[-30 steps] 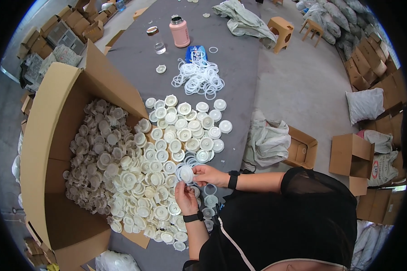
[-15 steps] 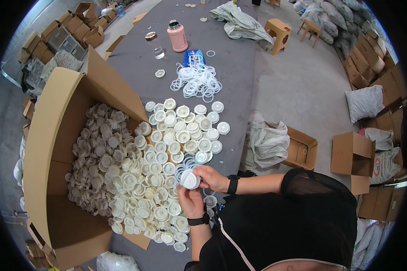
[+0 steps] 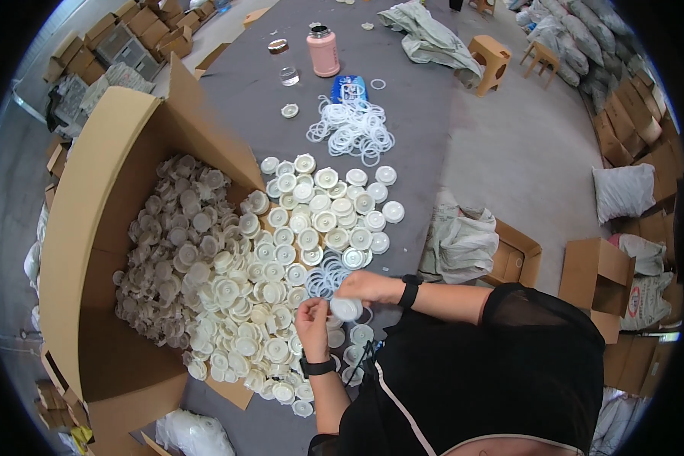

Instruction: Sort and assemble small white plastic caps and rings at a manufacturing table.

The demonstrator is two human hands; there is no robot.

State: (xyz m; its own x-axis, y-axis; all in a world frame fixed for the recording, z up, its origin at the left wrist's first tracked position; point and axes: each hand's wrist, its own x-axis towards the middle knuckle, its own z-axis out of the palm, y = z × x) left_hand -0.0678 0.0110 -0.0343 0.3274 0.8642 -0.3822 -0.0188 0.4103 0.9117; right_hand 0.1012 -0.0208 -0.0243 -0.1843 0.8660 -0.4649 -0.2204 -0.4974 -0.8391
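Observation:
Both hands meet over the near edge of a grey table. My left hand (image 3: 312, 324) and my right hand (image 3: 366, 288) together grip one round white plastic cap (image 3: 347, 308). Under them lies a small heap of thin white rings (image 3: 325, 275). Several white caps (image 3: 323, 209) lie spread over the table in front of my hands. More caps (image 3: 186, 251) spill out of a large open cardboard box (image 3: 83, 228) lying on its side at my left. A black band sits on each wrist.
Farther back lie a pile of white rings (image 3: 353, 128), a blue packet (image 3: 348, 87), a pink bottle (image 3: 324, 50) and a glass jar (image 3: 284, 62). Cloth bags (image 3: 463, 242), cardboard boxes (image 3: 596, 277) and wooden stools (image 3: 491, 59) stand on the floor at right.
The cap in my two hands has shifted a little toward the table edge as the hands worked on it. My head has moved, so the whole scene sits slightly differently.

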